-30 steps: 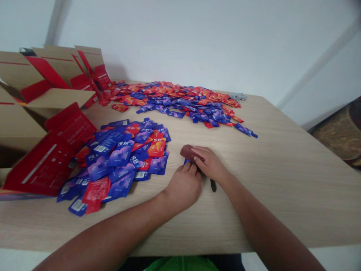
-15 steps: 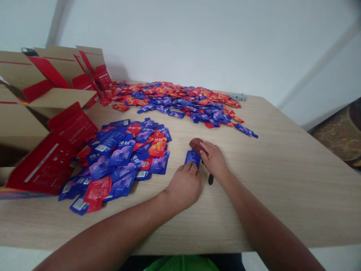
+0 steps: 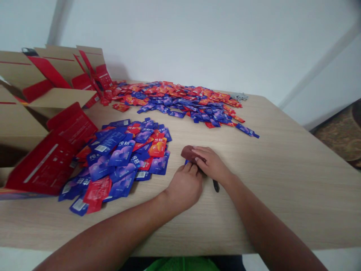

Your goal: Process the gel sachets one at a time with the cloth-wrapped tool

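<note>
My right hand (image 3: 212, 165) grips a tool with a dark red-brown head (image 3: 188, 153) and a black handle end (image 3: 216, 186), and presses the head down on a small blue sachet (image 3: 186, 162) on the wooden table (image 3: 282, 177). Only a sliver of that sachet shows. My left hand (image 3: 184, 185) rests beside it, fingertips flat on the sachet's near edge. A pile of blue and red sachets (image 3: 121, 158) lies just left of my hands.
A wider spread of red and blue sachets (image 3: 180, 99) covers the far side of the table. Open cardboard cartons with red flaps (image 3: 42, 109) stand at the left. A small grey object (image 3: 239, 97) lies at the far edge. White walls stand behind.
Half a second ago the tool head was lifted to the right, leaving the blue sachet in view; now my right hand has brought it back down and left over the sachet. My left hand stays put.
</note>
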{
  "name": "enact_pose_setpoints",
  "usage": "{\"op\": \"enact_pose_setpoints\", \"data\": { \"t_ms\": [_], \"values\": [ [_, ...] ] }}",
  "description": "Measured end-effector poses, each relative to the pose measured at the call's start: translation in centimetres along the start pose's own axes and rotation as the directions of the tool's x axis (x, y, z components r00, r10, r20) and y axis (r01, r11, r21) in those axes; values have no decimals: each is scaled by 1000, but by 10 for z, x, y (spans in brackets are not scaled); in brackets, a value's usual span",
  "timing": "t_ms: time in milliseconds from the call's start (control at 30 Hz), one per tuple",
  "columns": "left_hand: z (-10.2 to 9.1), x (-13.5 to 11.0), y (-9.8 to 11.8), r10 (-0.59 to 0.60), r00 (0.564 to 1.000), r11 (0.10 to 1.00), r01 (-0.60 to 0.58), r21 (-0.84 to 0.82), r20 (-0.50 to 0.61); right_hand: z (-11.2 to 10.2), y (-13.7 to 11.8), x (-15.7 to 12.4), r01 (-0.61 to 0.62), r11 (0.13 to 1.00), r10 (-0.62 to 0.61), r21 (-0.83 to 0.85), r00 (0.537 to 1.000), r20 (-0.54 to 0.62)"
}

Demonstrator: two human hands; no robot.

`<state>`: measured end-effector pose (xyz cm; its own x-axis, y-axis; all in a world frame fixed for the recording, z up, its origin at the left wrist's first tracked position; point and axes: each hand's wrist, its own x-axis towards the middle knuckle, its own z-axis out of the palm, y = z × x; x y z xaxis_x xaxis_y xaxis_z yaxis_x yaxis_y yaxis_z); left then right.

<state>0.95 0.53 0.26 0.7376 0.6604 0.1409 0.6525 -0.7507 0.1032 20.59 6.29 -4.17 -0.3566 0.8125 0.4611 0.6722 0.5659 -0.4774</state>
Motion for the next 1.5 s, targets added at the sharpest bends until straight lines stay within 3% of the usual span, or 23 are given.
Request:
{"op": "enact_pose_setpoints", "data": {
  "t_ms": [333,567,733,867,1067,1200,1333,1400,1500],
  "values": [
    [-4,0,1,-11,1000,1000,11,-21,17,3,15,4,-121,982,116,-143,992,-43],
    [-7,-2,-1,-29,1000,998,29,-49,4,-12,38,1,-312,906,262,-285,944,-199],
    [-6,-1,-1,2,1000,988,-3,-154,-2,-19,47,-3,-314,908,252,-277,938,-238],
    [3,-2,-3,55,994,944,-82,-321,-92,-19,51,-5,-308,917,250,-252,939,-238],
    [6,7,-31,55,994,969,-75,-235,-92,-20,54,-7,-317,928,269,-197,933,-239],
    [-1,10,-37,-5,1000,990,2,-142,-19,-22,50,-7,-338,931,296,-135,919,-260],
    [-6,9,-28,-161,987,982,162,-101,18,-32,33,-7,-400,915,393,60,847,-359],
    [-5,8,-23,-197,980,974,199,-111,28,-37,20,-7,-350,927,374,136,831,-412],
    [-2,8,-20,-205,978,972,207,-114,33,-39,-2,-10,-169,972,217,162,907,-360]
  ]
}}
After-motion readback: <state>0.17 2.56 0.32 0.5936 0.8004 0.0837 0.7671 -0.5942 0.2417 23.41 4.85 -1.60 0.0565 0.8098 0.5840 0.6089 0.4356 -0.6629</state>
